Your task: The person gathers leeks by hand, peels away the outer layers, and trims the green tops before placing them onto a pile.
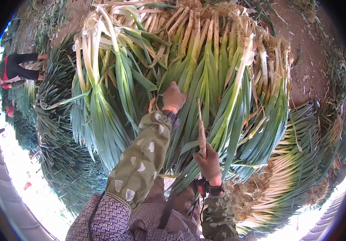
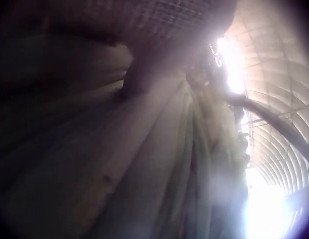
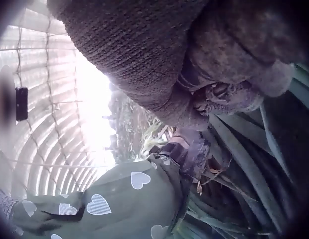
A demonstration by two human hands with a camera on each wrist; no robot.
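Conceivably, the right hand [image 1: 209,164], gripping a tool [image 1: 202,134], could jab the left hand [image 1: 174,97] (grip unclear) by swinging toward ten o'clock.

Person [image 1: 16,69] in black and red at left, brown soil [image 1: 303,44], ribbed arched roof [image 3: 57,132]

Head view: bright, diffuse daylight; green leaves [image 1: 203,90] fairly evenly lit, mostly sharp. Overexposed white patches at left and lower right; fisheye bending, black vignette, bluish fringe along left rim. Left wrist: dim, hazy, blurred; strong glare at right beside ribbed roof [image 2: 276,55], foreground in deep shadow. Right wrist: backlit; blown-out band left of centre, knitted fabric [image 3: 132,52] dark, corners vignetted.
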